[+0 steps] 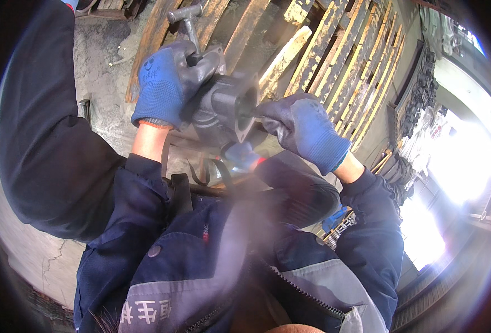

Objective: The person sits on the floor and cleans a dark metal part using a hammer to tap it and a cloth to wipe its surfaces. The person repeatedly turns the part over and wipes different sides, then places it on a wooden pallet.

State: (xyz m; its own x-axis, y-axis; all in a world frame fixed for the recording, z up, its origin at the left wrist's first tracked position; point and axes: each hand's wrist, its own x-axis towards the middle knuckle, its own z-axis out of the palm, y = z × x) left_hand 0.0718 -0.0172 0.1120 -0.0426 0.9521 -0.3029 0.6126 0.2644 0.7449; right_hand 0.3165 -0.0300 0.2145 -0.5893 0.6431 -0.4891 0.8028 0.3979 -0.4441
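My left hand (173,80), in a blue glove with a dark coated palm, is closed around the handle of a steel hammer (185,15), whose head points up and away from me. Just under that hand is a dark grey metal casting (219,108) with a round bore and a flange facing right. The left fingers lie against it, or very close. My right hand (306,125), gloved alike, has its fingers pinched together at the flange's bore. What they hold, if anything, is hidden and blurred.
Wooden pallets with worn yellow and dark slats (317,55) lie beyond my hands. A short metal piece (85,111) rests on the concrete floor (104,72) at left. Dark parts are heaped (423,83) along the right side. My bent legs frame the work.
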